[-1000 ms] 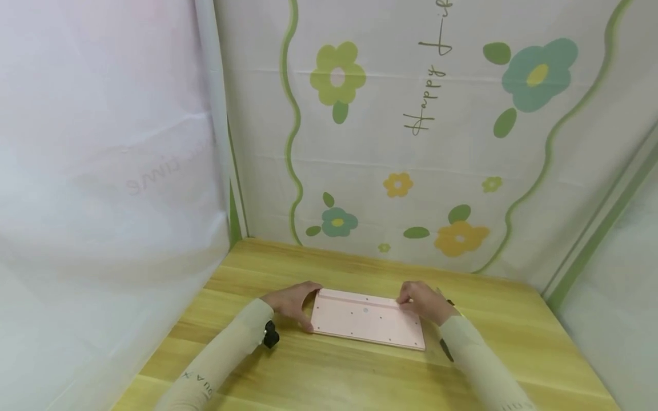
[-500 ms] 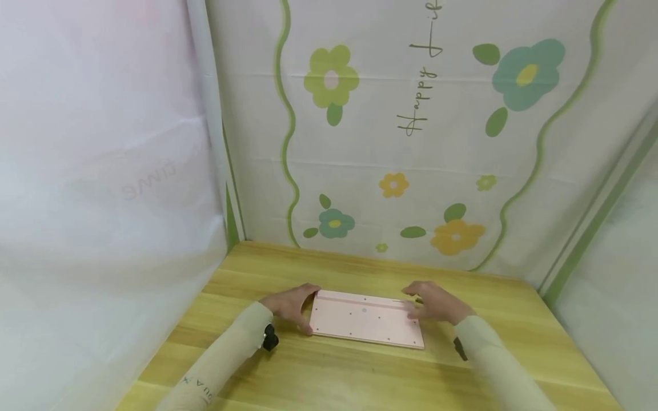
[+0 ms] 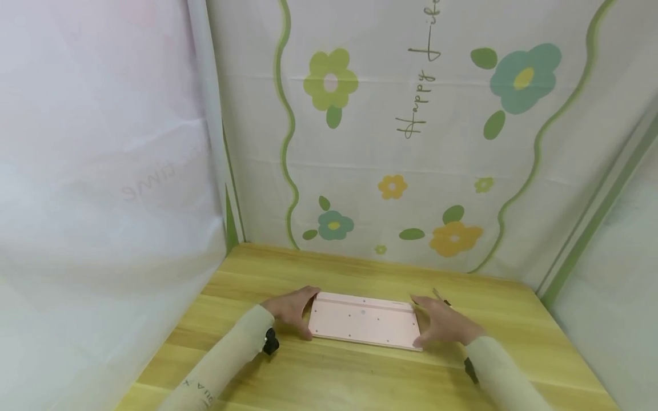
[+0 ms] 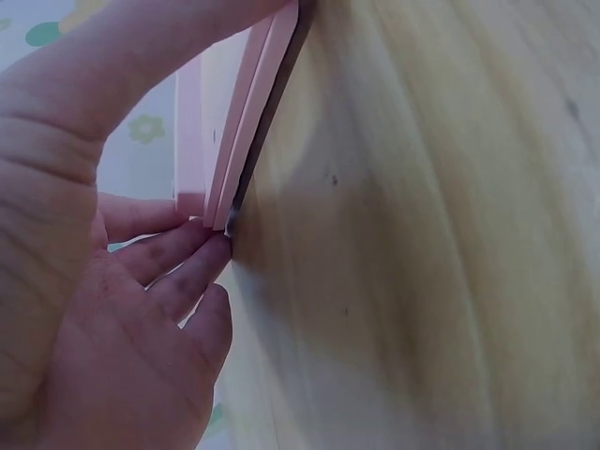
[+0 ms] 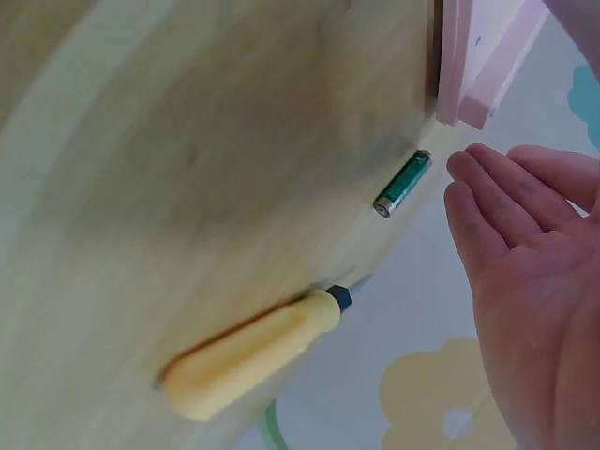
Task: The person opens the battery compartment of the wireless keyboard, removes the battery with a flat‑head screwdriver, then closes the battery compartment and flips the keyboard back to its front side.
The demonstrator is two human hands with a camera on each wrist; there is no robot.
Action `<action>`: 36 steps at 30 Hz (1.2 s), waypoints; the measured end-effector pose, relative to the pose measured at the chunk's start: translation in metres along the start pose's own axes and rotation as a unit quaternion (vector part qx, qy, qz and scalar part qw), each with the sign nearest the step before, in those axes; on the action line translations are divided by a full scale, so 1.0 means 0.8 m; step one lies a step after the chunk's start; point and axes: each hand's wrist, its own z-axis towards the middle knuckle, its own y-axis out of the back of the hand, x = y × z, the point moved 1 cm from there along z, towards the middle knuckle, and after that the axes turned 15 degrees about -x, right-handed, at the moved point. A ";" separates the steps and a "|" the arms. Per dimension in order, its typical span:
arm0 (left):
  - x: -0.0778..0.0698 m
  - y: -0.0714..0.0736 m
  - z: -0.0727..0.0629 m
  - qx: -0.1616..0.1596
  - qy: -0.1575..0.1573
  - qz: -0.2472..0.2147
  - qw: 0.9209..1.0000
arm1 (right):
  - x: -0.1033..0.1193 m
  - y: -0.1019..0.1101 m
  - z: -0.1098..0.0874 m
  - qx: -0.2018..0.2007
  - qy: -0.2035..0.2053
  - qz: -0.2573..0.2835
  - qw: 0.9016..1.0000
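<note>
A pink keyboard lies underside up on the table, small dark screw spots over its back. My left hand grips its left end, thumb at the near corner and fingertips against the far corner; the left wrist view shows these fingers at the keyboard's edge. At the right end, my right hand spans the short side with its thumb by the near corner. In the right wrist view the right fingers are fairly straight, just off the keyboard's corner.
A green battery lies on the table near the right fingers. Close by is a screwdriver with a yellow handle, largely hidden behind the right hand in the head view. A flower-printed curtain hangs behind the wooden table.
My right hand has left the keyboard's upper right part, opened its fingers and moved right to the end. The left hand has kept its hold; the keyboard has barely shifted.
</note>
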 end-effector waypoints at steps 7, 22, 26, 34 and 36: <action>-0.002 -0.005 -0.002 -0.012 0.004 -0.016 1.000 | -0.002 -0.015 -0.009 -0.019 0.003 -0.012 1.000; 0.006 0.000 -0.004 -0.087 -0.027 -0.127 0.988 | -0.015 -0.026 -0.010 -0.030 -0.035 -0.009 0.999; -0.009 0.023 -0.004 -0.110 -0.062 -0.162 0.979 | -0.010 -0.024 -0.008 -0.027 -0.027 -0.012 0.999; -0.057 0.080 0.016 -0.140 -0.127 -0.202 0.961 | 0.017 -0.002 0.015 -0.003 0.014 0.023 1.000; -0.071 0.094 0.021 -0.143 -0.141 -0.209 0.957 | 0.030 0.011 0.027 -0.009 0.028 0.043 0.999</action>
